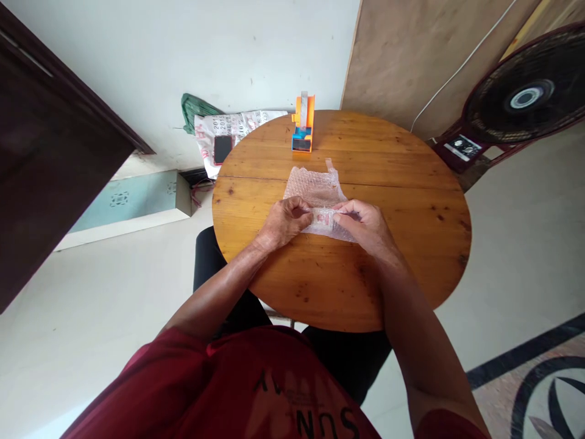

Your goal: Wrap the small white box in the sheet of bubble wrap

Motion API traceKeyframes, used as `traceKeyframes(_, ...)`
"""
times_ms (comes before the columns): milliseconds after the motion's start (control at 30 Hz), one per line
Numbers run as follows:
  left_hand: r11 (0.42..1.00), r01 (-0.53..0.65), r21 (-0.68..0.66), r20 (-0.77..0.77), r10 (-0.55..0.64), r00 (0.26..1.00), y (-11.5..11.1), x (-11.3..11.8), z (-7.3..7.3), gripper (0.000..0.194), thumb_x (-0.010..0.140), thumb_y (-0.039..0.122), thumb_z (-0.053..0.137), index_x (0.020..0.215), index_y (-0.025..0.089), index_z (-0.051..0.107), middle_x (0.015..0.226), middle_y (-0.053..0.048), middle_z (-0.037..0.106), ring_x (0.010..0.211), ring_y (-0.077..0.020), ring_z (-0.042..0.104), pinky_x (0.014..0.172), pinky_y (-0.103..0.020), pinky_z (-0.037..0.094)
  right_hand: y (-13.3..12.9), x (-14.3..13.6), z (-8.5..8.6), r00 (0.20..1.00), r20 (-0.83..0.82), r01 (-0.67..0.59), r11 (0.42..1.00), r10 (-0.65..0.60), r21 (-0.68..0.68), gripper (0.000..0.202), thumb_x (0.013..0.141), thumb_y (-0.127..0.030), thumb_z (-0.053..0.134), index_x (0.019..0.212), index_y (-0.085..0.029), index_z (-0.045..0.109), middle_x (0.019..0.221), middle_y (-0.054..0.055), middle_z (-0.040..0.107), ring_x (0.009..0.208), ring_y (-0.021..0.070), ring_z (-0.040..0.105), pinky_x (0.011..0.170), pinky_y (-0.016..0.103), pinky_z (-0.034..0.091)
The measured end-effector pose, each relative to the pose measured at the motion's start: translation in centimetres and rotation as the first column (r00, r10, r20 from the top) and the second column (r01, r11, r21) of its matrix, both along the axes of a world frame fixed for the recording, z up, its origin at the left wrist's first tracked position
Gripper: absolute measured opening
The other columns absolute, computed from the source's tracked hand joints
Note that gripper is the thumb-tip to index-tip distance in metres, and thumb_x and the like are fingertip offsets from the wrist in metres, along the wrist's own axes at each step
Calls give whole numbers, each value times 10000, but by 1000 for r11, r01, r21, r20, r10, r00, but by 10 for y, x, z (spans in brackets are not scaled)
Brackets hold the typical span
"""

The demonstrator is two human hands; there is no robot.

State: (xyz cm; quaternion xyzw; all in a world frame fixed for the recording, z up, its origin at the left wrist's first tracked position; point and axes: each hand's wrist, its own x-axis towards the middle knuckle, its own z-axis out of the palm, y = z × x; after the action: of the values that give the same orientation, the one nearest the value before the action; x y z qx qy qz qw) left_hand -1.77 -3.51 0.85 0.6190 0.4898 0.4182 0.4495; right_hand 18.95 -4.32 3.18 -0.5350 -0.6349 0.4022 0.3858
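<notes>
A sheet of bubble wrap [311, 183] lies on the round wooden table, its far end spread flat and a narrow strip sticking out at the back. At its near end is a small flat rectangular item [322, 218] with red and white markings, seemingly under or within the clear plastic; its kind cannot be made out. My left hand [284, 223] is closed at the left end of that item, thumb and fingers pinching the bubble wrap. My right hand [365, 227] pinches the bubble wrap at the item's right end. The fingers partly cover both ends.
An orange and blue tape dispenser [303, 125] stands at the back of the wooden table [411, 201]. Behind the table's left edge, a dark phone-like object [223, 149] rests on a printed white sack [247, 125]. A fan [525, 97] stands at the right.
</notes>
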Motion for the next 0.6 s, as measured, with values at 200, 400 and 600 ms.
traceKeyframes(200, 999, 18, -39, 56, -16, 998, 0, 2, -4, 175, 713, 319, 666, 721, 156, 602, 800, -32, 664, 696, -108, 558, 624, -215, 445, 0, -2, -3, 998, -26, 56, 998, -56, -33, 137, 699, -343, 704, 679, -240, 616, 923, 31, 752, 753, 194, 652, 681, 351, 517)
traceKeyframes(400, 995, 95, -39, 39, -94, 995, 0, 0, -3, 213, 745, 344, 690, 741, 156, 589, 744, -6, 619, 649, -90, 513, 601, -213, 411, -1, -2, -4, 999, -36, 34, 999, -35, -42, 131, 694, -318, 704, 662, -230, 612, 899, 36, 747, 746, 187, 651, 671, 337, 503)
traceKeyframes(600, 994, 113, 9, 89, -113, 990, -1, 2, -1, 289, 737, 363, 766, 723, 159, 562, 816, -17, 648, 732, -100, 556, 677, -221, 452, -2, -4, -8, 997, 14, 71, 997, -71, 20, 122, 710, -319, 698, 668, -237, 618, 900, 36, 748, 785, 202, 666, 726, 360, 517)
